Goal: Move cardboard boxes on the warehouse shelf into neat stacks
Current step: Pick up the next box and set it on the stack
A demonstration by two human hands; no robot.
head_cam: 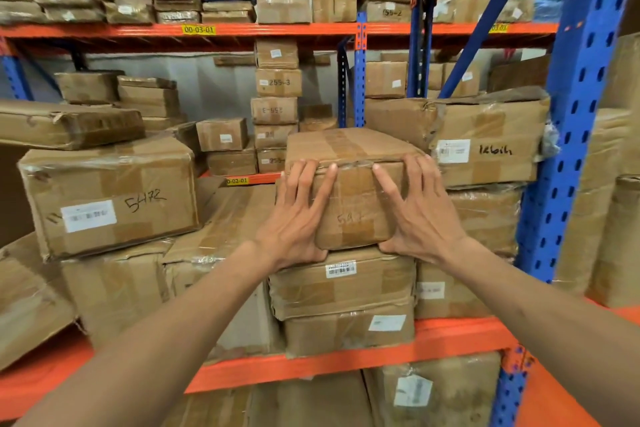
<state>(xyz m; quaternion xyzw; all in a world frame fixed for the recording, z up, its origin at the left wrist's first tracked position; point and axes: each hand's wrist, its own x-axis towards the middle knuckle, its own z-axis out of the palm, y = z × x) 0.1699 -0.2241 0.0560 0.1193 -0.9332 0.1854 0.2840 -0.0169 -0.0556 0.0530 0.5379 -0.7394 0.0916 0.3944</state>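
A taped cardboard box (353, 156) with faint handwritten digits on its front sits on top of a stack of two boxes (343, 291) at the shelf's front edge. My left hand (298, 215) presses flat against its left front corner, fingers over the top edge and thumb under the bottom. On the right front side my right hand (415, 211) grips it the same way. A box marked 5472 (110, 198) lies tilted to the left. To the right sits a large box with a white label (485, 146).
An orange shelf beam (346, 360) runs below the stack, and a blue upright (568, 149) stands at the right. Several crumpled boxes (114, 284) fill the left of the shelf. A tall column of small boxes (277, 104) stands behind. More boxes (433, 392) sit underneath.
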